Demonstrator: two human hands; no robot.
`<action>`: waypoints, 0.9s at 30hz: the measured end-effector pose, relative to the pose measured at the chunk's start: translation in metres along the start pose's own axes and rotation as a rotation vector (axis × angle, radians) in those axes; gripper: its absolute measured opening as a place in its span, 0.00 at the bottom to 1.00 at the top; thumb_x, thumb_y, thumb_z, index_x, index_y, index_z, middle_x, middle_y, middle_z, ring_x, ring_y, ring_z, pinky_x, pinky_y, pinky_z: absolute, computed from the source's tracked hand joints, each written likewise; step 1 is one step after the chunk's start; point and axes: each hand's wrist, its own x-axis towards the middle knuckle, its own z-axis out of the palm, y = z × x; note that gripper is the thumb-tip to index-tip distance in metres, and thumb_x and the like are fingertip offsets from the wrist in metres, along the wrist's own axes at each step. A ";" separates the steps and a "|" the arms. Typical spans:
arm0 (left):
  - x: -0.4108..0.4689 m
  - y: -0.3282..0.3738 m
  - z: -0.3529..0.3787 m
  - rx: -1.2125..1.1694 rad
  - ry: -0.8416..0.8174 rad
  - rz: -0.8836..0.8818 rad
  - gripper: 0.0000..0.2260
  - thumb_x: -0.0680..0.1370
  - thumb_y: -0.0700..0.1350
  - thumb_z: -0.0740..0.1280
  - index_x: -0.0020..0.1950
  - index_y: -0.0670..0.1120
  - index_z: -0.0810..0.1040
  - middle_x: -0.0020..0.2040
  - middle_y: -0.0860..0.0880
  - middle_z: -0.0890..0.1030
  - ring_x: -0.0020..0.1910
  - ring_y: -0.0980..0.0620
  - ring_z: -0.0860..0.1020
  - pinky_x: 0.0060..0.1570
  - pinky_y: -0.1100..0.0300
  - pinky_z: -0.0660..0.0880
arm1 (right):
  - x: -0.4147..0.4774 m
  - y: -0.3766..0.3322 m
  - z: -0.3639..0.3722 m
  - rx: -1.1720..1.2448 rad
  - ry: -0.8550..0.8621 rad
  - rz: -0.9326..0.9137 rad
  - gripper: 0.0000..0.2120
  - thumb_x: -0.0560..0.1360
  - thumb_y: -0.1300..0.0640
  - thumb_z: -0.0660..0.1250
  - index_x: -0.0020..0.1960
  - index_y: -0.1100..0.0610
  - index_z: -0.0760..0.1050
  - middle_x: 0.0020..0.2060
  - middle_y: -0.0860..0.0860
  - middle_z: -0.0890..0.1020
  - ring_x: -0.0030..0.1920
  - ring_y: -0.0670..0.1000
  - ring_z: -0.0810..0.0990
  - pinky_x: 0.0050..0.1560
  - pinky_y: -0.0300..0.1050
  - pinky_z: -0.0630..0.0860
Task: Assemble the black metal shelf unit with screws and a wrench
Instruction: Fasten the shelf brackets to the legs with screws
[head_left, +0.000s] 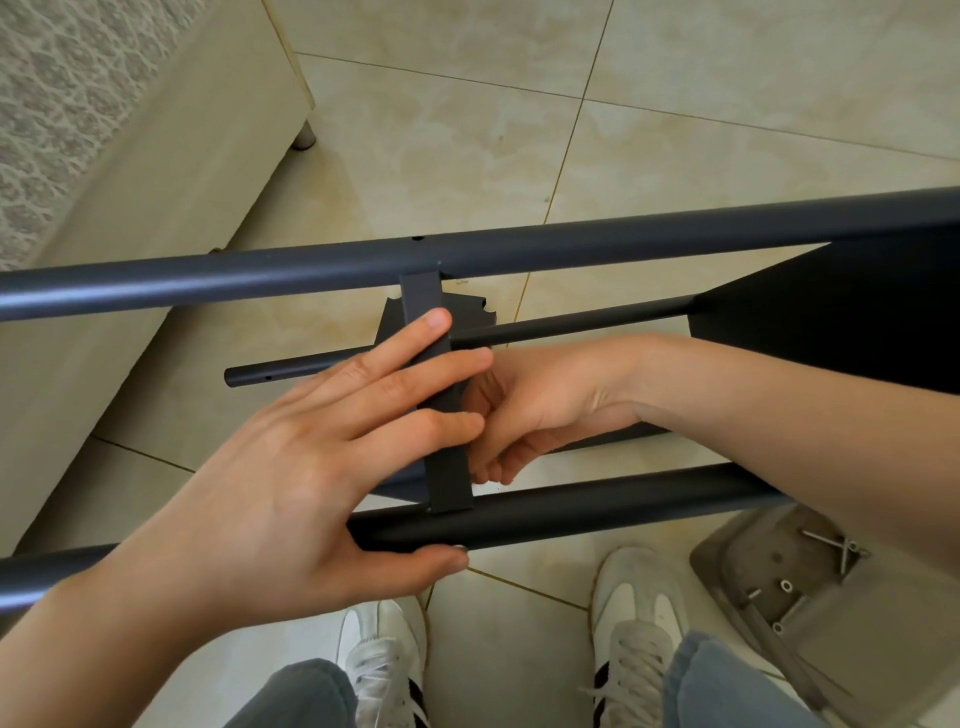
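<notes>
Here, left hand atop crossbar.

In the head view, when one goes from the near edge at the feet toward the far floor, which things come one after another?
white shoes → near black tube → thin rod → far black tube → furniture foot

Cream marbled floor tiles all around. Six o'clock: left sneaker and right sneaker, both white, under blue jeans. Ten o'clock: beige cabinet on a round foot, lace-patterned surface beyond. Four o'clock: grey tray on the tiles.
</notes>
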 end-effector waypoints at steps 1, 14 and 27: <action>0.000 0.000 0.000 0.000 0.000 -0.001 0.27 0.72 0.63 0.70 0.63 0.46 0.81 0.76 0.50 0.69 0.80 0.49 0.58 0.73 0.59 0.63 | -0.001 -0.001 0.000 -0.004 0.006 0.003 0.03 0.77 0.65 0.66 0.50 0.64 0.78 0.41 0.57 0.79 0.42 0.52 0.76 0.48 0.43 0.75; 0.001 0.000 -0.001 0.018 0.011 0.007 0.27 0.73 0.63 0.69 0.64 0.47 0.80 0.76 0.50 0.69 0.80 0.48 0.58 0.74 0.49 0.62 | 0.001 0.000 0.003 0.075 -0.091 0.042 0.04 0.79 0.67 0.63 0.53 0.62 0.75 0.40 0.57 0.77 0.40 0.50 0.76 0.48 0.44 0.76; 0.003 -0.003 -0.002 0.021 0.021 0.020 0.27 0.72 0.62 0.70 0.64 0.46 0.80 0.76 0.50 0.69 0.80 0.48 0.59 0.75 0.46 0.62 | -0.001 -0.004 0.000 0.001 -0.056 0.018 0.14 0.79 0.68 0.63 0.63 0.72 0.72 0.49 0.61 0.76 0.49 0.57 0.74 0.52 0.45 0.75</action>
